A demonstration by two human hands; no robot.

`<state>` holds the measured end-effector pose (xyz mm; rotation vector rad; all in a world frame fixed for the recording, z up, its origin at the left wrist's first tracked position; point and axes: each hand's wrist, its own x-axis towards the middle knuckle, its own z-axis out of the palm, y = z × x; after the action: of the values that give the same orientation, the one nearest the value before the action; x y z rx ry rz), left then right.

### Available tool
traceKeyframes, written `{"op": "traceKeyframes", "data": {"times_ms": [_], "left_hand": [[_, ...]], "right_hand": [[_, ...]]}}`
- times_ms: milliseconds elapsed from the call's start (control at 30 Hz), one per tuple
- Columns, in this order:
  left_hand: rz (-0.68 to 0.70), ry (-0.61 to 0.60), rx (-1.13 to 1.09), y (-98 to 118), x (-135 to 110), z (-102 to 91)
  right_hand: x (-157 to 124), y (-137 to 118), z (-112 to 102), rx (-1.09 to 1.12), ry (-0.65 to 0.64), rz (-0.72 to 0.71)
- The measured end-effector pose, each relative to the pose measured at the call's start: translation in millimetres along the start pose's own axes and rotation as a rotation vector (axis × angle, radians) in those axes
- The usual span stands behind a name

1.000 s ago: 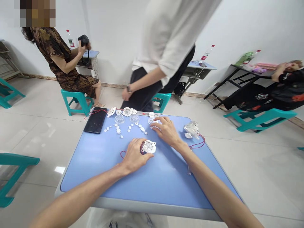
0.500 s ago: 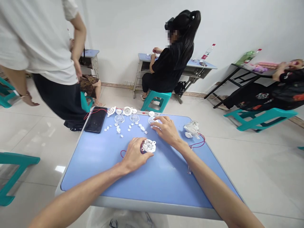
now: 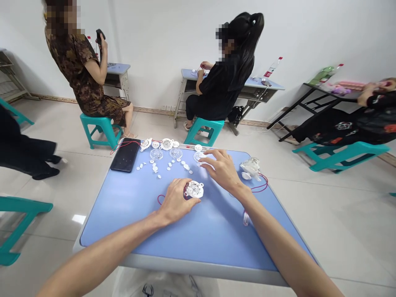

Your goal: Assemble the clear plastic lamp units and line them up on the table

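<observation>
My left hand [image 3: 176, 201] grips the left side of a round white plastic housing [image 3: 194, 189] on the blue table top [image 3: 198, 243]. A red wire [image 3: 160, 200] runs from under that hand. My right hand [image 3: 223, 170] is spread, with its fingertips at a clear plastic dome [image 3: 199, 156]. Further back lie two more clear domes [image 3: 156, 154], several small white discs [image 3: 154, 166], and a white round part [image 3: 166, 144]. Beside my right wrist sits a clear-and-white plastic cluster [image 3: 250, 167] with red wire [image 3: 260, 188].
A black phone [image 3: 125, 155] lies at the table's far left corner. Two seated people work at a desk and on a stool behind the table, and another sits at the right. A standing person's legs [image 3: 27, 159] show at far left. Teal stools stand around.
The standing person has moved left, leaving only legs in view. My right hand has lifted slightly from the dome, and my left hand stays on the white housing.
</observation>
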<state>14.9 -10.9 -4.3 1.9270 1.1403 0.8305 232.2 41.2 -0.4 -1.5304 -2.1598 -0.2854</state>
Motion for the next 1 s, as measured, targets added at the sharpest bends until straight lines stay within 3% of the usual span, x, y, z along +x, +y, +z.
{"op": "traceKeyframes", "data": {"times_ms": [533, 1000], "left_hand": [[-0.01, -0.007, -0.007, -1.4, -0.4, 1.0], [0.062, 0.002, -0.033, -3.6, -0.1, 2.0]], "right_hand": [[-18.0, -46.7, -61.0, 0.224, 0.126, -0.041], [-40.7, -88.8, -52.3, 0.195, -0.054, -0.028]]}}
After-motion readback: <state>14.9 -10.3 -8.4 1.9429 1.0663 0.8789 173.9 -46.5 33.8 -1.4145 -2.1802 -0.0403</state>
